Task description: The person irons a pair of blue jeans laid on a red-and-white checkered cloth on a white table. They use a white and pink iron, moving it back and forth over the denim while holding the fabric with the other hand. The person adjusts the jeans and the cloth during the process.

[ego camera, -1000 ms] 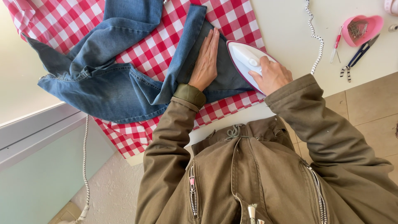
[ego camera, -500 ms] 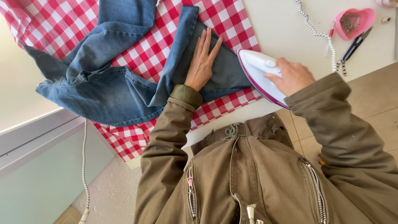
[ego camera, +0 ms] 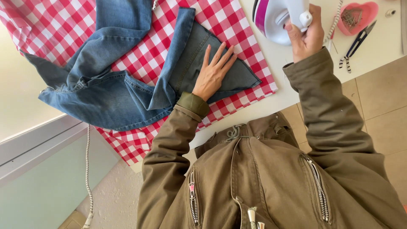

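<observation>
Left hand [ego camera: 210, 74] lies flat w/ fingers [ego camera: 220, 53] spread wide on the folded grey-blue leg of the denim jeans [ego camera: 110, 89], center of frame, pressing nothing but cloth, prob. to keep the fold flat and stop it sliding. Jeans sprawl over a red-white checked cloth [ego camera: 237, 21] on the white table [ego camera: 288, 76], waistband bunched toward left of frame. Right hand [ego camera: 307, 36], upper right, has fingers wrapped tight round the handle of a white-and-magenta steam iron [ego camera: 275, 19], held tipped up off the fabric above bare table, so the hot sole isn't touching denim. Far upper right: pink heart-shaped pin dish [ego camera: 356, 17] and small black scissors [ego camera: 356, 44], well apart from the jeans. A braided cord [ego camera: 87, 169] hangs down at lower left.
</observation>
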